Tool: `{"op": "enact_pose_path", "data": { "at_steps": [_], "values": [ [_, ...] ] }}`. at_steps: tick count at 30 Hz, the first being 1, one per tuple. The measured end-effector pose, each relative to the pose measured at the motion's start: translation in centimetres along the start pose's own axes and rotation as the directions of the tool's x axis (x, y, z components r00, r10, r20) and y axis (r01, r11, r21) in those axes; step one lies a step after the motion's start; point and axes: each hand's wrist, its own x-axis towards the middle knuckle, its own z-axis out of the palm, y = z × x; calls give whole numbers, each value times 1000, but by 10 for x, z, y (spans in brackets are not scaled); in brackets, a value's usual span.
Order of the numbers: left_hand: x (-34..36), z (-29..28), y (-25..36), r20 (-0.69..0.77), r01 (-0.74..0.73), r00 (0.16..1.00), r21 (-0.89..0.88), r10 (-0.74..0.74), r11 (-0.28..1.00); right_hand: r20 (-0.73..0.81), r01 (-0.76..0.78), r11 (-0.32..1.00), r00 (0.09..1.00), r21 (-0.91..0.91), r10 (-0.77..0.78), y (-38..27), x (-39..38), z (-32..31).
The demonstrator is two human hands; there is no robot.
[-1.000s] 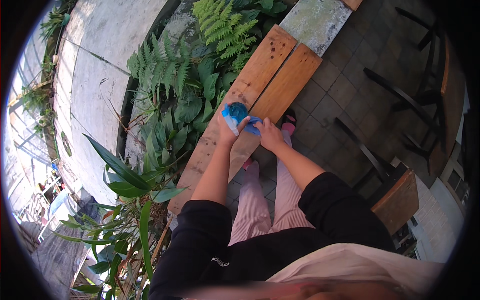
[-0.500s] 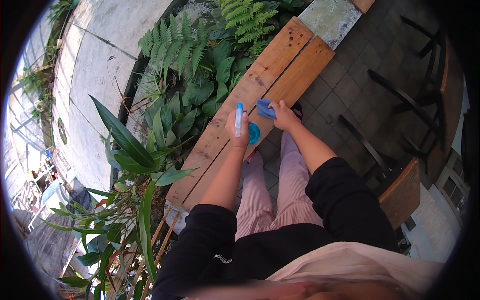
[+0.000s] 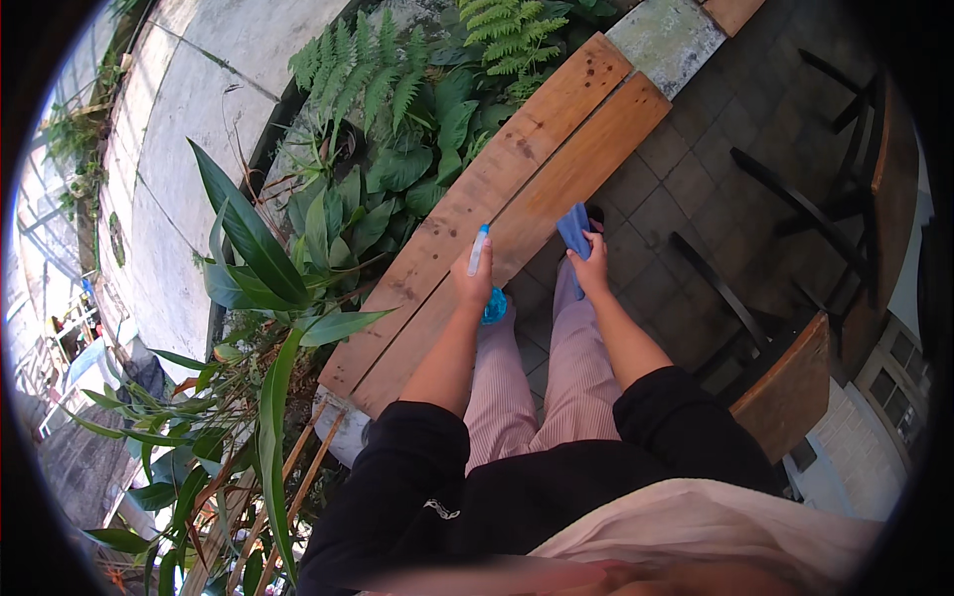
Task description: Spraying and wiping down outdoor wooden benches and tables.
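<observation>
My left hand (image 3: 469,276) grips a spray bottle (image 3: 494,306) of blue liquid by its neck, its blue-and-white trigger head (image 3: 480,243) upright above my fingers, near the front edge of the wooden bench (image 3: 528,159). To its right, my right hand (image 3: 593,263) holds a folded blue cloth (image 3: 572,226) beyond the bench edge, over my legs (image 3: 571,377). The bench has two long boards with a narrow gap and dark spots on the wood.
Ferns and broad-leaved plants (image 3: 412,129) line the bench's far side. A long-leaved plant (image 3: 238,238) reaches toward my left forearm. A pale block (image 3: 661,55) adjoins the bench. Chairs with black frames (image 3: 755,199) and wooden panels stand on the dark tiled floor to my right.
My hands have moved apart and off the bench toward its front edge. The cloth has moved right, away from the bottle, and now hangs more upright in my right hand.
</observation>
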Motion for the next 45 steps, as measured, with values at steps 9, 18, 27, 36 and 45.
{"op": "enact_pose_path", "data": {
  "at_steps": [9, 18, 27, 36, 45],
  "values": [
    [1, -18, -3, -17, 27, 999, -18, -27, 999, -261, -171, 920, 926, 352, 272, 13, 44, -32],
    [-26, -27, -5, 21, 81, 996, 80, -83, 994, -258, 5, 963, 964, 268, 67, -8, 117, -43],
    [-27, -59, -26, 156, 108, 978, 200, -140, 974, -206, 72, 972, 971, -222, -119, -70, 155, -24],
    [24, -73, -3, -136, -246, 961, -37, 239, 969, 651, 606, 703, 710, -372, -267, -80, -7, 57],
    [55, -114, -1, -77, -181, 983, -386, 164, 904, 22, 243, 770, 958, -590, -285, -69, 121, -13]
  ]
}}
